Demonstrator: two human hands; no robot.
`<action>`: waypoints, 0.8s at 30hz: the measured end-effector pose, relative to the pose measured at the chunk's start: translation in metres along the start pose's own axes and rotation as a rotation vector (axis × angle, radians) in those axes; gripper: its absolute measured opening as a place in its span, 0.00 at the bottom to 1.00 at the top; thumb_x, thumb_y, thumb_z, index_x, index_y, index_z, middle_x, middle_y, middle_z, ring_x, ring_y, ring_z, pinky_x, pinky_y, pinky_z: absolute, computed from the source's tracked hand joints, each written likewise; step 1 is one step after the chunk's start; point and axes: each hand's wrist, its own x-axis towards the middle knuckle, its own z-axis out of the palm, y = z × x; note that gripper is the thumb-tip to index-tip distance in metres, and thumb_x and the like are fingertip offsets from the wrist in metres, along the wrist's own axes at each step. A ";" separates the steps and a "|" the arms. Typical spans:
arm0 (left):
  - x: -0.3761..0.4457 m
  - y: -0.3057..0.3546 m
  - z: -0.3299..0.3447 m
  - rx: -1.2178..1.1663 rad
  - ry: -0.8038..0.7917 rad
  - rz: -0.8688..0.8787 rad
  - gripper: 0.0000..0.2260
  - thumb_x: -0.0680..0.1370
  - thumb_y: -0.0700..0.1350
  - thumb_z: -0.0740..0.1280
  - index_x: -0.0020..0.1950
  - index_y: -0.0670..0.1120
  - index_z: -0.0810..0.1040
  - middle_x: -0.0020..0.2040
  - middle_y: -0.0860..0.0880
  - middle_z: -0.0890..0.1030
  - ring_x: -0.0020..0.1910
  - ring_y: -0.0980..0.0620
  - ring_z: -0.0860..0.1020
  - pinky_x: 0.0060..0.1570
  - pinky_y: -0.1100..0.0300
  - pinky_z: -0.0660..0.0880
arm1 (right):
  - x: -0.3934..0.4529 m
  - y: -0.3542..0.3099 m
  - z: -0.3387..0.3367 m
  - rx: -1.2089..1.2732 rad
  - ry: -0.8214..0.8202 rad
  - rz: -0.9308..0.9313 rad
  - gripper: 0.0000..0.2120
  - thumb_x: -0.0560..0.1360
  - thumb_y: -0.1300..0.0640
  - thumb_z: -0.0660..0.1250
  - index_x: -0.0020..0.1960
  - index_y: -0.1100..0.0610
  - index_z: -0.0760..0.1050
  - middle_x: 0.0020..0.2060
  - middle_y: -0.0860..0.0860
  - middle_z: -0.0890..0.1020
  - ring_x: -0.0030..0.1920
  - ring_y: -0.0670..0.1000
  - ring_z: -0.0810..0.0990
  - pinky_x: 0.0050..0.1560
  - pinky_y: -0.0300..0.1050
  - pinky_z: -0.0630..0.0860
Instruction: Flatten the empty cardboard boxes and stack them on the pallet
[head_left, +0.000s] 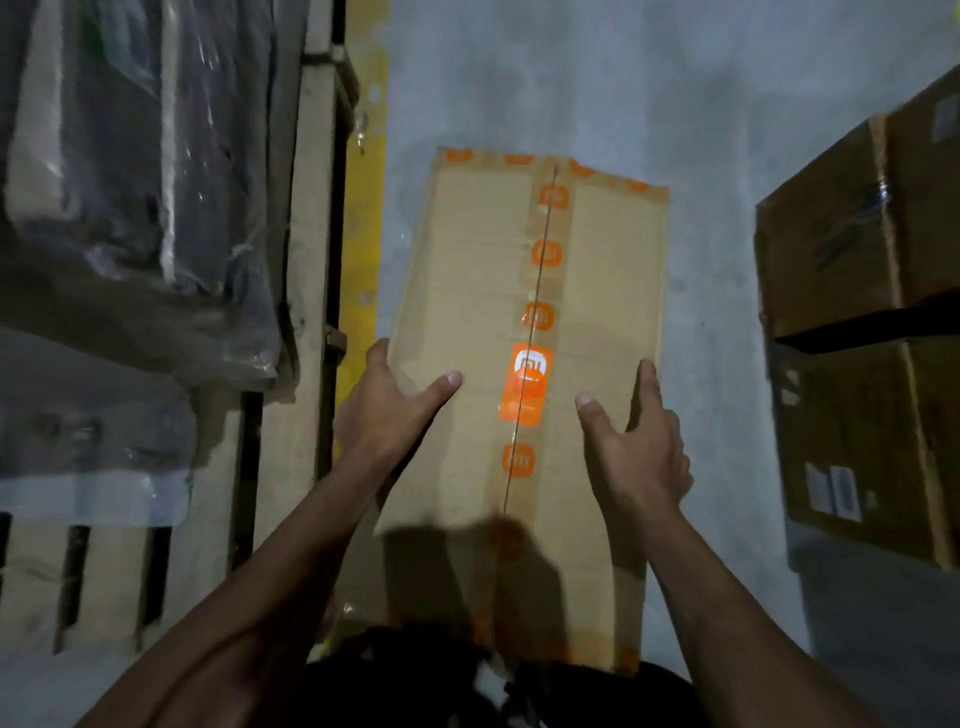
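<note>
Box (524, 332) lies on the floor beside the pallet (306, 291), long axis running away from the person; left hand (387, 402) and right hand (636, 441) grip its side edges.

The long cardboard box (524, 332) has an orange sticker (525, 383) on its top with a white "mi" logo. Small orange squares with the same logo run along the clear tape (545, 249) down its middle. White labels (836, 491) sit on the brown boxes (872, 322) at right, too blurry to read.
</note>
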 end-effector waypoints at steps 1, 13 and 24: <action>0.004 -0.004 0.011 0.019 -0.007 -0.003 0.32 0.70 0.66 0.72 0.69 0.53 0.67 0.62 0.51 0.80 0.60 0.41 0.78 0.48 0.55 0.66 | 0.006 0.008 0.010 0.012 -0.008 0.015 0.39 0.77 0.33 0.62 0.81 0.38 0.47 0.74 0.55 0.67 0.70 0.63 0.69 0.68 0.60 0.64; 0.092 -0.089 0.105 0.005 -0.019 0.088 0.41 0.73 0.67 0.69 0.77 0.52 0.55 0.72 0.47 0.70 0.68 0.40 0.72 0.62 0.42 0.72 | 0.070 0.050 0.128 -0.044 0.098 -0.040 0.40 0.77 0.31 0.59 0.81 0.40 0.44 0.71 0.58 0.64 0.66 0.64 0.72 0.63 0.60 0.70; 0.032 -0.133 0.083 0.271 -0.193 0.291 0.39 0.79 0.63 0.63 0.82 0.52 0.47 0.77 0.37 0.58 0.75 0.37 0.61 0.69 0.43 0.66 | -0.002 0.073 0.126 -0.237 -0.045 -0.084 0.38 0.77 0.30 0.57 0.80 0.40 0.44 0.75 0.57 0.58 0.70 0.64 0.67 0.65 0.61 0.70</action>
